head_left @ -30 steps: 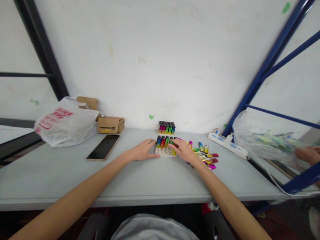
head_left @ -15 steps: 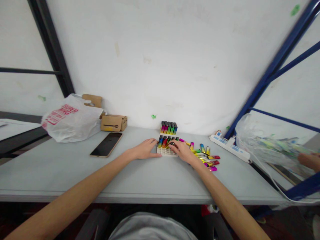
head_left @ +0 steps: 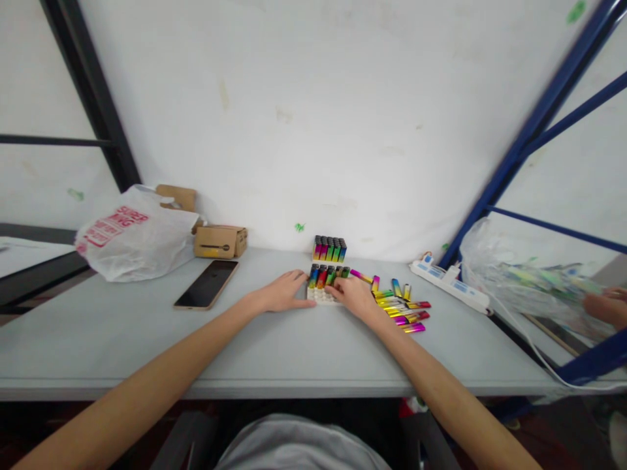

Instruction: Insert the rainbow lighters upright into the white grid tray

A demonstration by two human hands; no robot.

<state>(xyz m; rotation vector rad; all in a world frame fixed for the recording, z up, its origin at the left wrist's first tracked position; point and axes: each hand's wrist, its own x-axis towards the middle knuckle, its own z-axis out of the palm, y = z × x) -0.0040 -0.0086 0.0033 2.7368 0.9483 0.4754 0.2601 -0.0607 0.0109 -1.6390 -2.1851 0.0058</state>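
Observation:
A white tray (head_left: 318, 296) with rows of small holes lies on the desk, and several upright lighters (head_left: 322, 277) with dark tops fill its far row. My left hand (head_left: 284, 292) is open at the tray's left side, thumb at the near corner and fingers spread along the edge. Over the tray, my right hand (head_left: 353, 295) has its fingers bent together around a lighter, which they mostly hide. Loose shiny lighters (head_left: 402, 307) in several colours lie scattered to the right of this hand. Behind the tray stands a block of upright lighters (head_left: 330, 249).
A phone (head_left: 208, 284) lies to the left, near a small cardboard box (head_left: 220, 241) and a white plastic bag (head_left: 140, 235). On the right are a power strip (head_left: 451, 286) and a clear plastic bag (head_left: 519, 277). Another person's hand (head_left: 605, 307) shows at the far right.
My right hand's fingers have lowered slightly toward the tray, and the dark lighter top seen under them before is now covered. My left hand stays at the tray. The view has shifted slightly.

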